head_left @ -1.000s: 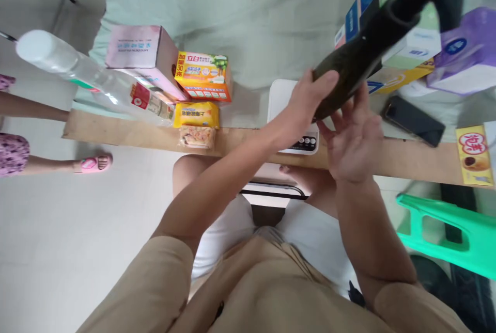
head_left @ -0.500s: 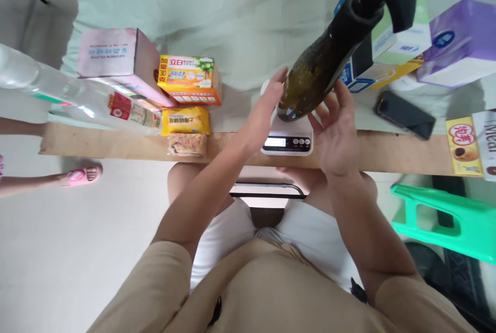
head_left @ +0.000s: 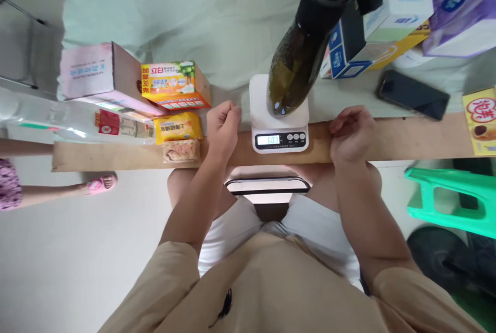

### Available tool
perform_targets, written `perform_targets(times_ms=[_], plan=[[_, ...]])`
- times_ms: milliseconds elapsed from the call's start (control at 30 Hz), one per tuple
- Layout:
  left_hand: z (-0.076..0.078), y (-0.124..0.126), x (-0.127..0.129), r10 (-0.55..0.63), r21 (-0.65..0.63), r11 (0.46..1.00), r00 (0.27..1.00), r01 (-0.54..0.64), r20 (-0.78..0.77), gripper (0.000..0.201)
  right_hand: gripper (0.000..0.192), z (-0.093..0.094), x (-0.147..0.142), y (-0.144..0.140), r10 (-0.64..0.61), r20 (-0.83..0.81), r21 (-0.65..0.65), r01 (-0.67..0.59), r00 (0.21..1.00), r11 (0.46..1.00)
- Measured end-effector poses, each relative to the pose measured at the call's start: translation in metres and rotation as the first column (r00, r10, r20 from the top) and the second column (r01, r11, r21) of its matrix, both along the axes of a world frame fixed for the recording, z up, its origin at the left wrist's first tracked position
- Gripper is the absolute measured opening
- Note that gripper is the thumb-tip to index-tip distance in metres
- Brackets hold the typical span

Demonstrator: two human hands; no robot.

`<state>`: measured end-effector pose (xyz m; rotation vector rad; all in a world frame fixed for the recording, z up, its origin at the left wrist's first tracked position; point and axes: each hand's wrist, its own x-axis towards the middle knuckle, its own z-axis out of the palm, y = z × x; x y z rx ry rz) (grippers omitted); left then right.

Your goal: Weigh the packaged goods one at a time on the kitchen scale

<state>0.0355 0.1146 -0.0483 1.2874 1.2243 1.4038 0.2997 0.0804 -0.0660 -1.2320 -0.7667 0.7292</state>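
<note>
The bottle (head_left: 293, 67) is already standing on the scale (head_left: 259, 101); left hand (head_left: 223, 127) and right hand (head_left: 352, 134) are flanking it, empty, fingers curled together.

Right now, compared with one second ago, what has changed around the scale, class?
The dark bottle came down onto the white scale. The left hand and right hand let go of it and drew apart, one to each side. The phone and orange box stayed in place on the table.

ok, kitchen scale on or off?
On: the kitchen scale has a lit display showing digits, and the dark pump bottle stands on it.
</note>
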Motion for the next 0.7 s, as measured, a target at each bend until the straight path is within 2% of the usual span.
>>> perform_targets(times_ms=[167, 467, 567, 700], plan=[[-0.001, 0.003, 0.004, -0.006, -0.006, 1.0, 0.999, 0.006, -0.037, 0.047, 0.039, 0.001, -0.003, 0.0, 0.0, 0.012, 0.012, -0.001, 1.0, 1.0], [0.007, 0.002, 0.007, 0.018, -0.016, 1.0, 0.993, -0.02, -0.118, 0.067, 0.038, 0.0, -0.009, 0.0, -0.007, 0.048, 0.031, 0.006, 0.999, 1.0], [0.004, 0.002, 0.012, 0.039, -0.008, 0.999, 0.995, -0.04, -0.096, 0.063, 0.039, -0.002, -0.008, 0.002, -0.03, 0.055, 0.035, 0.028, 0.998, 0.999], [0.001, 0.001, 0.018, 0.027, 0.064, 0.998, 0.999, -0.025, -0.023, 0.058, 0.037, 0.001, -0.013, 0.001, -0.1, 0.128, 0.069, 0.092, 0.987, 0.993]])
